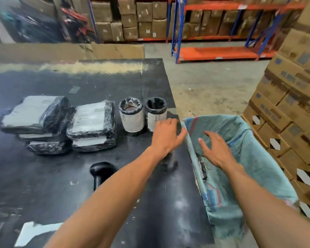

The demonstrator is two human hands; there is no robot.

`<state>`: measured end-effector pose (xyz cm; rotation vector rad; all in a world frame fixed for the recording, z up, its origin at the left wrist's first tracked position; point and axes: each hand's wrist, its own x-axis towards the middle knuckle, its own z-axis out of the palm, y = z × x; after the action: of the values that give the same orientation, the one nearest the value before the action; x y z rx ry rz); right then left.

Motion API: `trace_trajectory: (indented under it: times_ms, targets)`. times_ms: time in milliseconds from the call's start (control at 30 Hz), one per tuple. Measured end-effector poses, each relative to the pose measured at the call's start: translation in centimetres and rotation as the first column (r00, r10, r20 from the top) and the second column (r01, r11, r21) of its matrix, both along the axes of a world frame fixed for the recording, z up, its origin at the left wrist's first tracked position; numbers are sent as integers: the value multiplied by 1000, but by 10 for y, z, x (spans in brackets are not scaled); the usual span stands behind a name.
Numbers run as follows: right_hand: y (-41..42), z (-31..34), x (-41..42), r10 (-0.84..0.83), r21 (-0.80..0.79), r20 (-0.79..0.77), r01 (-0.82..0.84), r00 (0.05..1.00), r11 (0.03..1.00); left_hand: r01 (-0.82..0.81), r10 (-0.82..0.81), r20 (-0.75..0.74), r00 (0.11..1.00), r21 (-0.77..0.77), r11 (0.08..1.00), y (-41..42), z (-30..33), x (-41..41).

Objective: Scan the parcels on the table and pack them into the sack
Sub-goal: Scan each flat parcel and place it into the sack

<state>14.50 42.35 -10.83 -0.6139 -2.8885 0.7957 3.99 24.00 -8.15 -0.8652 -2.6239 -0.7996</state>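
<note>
On the black table [64, 178] stand two upright round parcels, one at the left [132, 116] and one at the right [155, 113], both black-wrapped with white labels. Left of them lie two stacks of flat black-wrapped parcels, one at the far left [38, 120] and one beside it [92, 125]. My left hand [166, 135] hovers open just in front of the right round parcel, near the table's right edge. My right hand [216, 151] is open over the mouth of the teal woven sack [254, 158], which hangs at the table's right side. A wrapped parcel [202, 167] shows inside the sack. A black handheld scanner [100, 171] lies on the table under my left forearm.
Stacked cardboard boxes [290, 108] stand close to the right of the sack. A cardboard sheet [66, 51] leans behind the table. Blue and orange shelving [217, 33] with boxes lines the back. A white paper [34, 233] lies at the table's near left.
</note>
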Motion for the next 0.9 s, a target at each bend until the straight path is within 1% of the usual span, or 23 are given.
trace_trajectory:
  times_ms: [100,200,267,333,400,433,533,600,633,667,733,800,900]
  targets:
    - [-32,36,-22,6,50,-155,1,988,999,-25,47,-135,990,162,987,-52,30,-13]
    - [-76,64,-44,51,34,-277,-43,960,998,-135,195,-242,950,246,960,-112,57,-35]
    - [-107,70,-57,128,60,-371,-114,920,992,-266,329,-252,910,251,931,-153,68,-52]
    - [-143,75,-65,215,121,-427,-180,878,976,-422,445,-160,881,160,892,-192,71,-65]
    - [-180,81,-67,303,156,-383,-262,872,952,-547,545,-48,837,-37,836,-224,69,-73]
    - [-198,83,-68,355,169,-325,-316,876,934,-579,583,-20,812,-143,802,-239,66,-75]
    - [-240,79,-70,504,174,-76,-487,860,856,-585,630,3,776,-367,723,-266,54,-76]
    - [-261,73,-69,538,122,81,-544,839,830,-553,609,-30,793,-457,697,-270,46,-77]
    - [-270,69,-67,542,77,132,-554,830,829,-535,590,-40,806,-474,699,-269,43,-77]
    - [-278,65,-64,542,30,168,-554,823,832,-513,576,-18,817,-478,713,-269,41,-78]
    - [-291,56,-58,522,-33,213,-528,826,849,-475,571,85,817,-462,749,-269,41,-79]
    - [-299,51,-54,474,-98,246,-465,845,880,-458,572,212,793,-411,788,-268,43,-82]
    - [-309,47,-47,416,-268,314,-341,853,901,-421,549,419,723,-364,831,-260,47,-84]
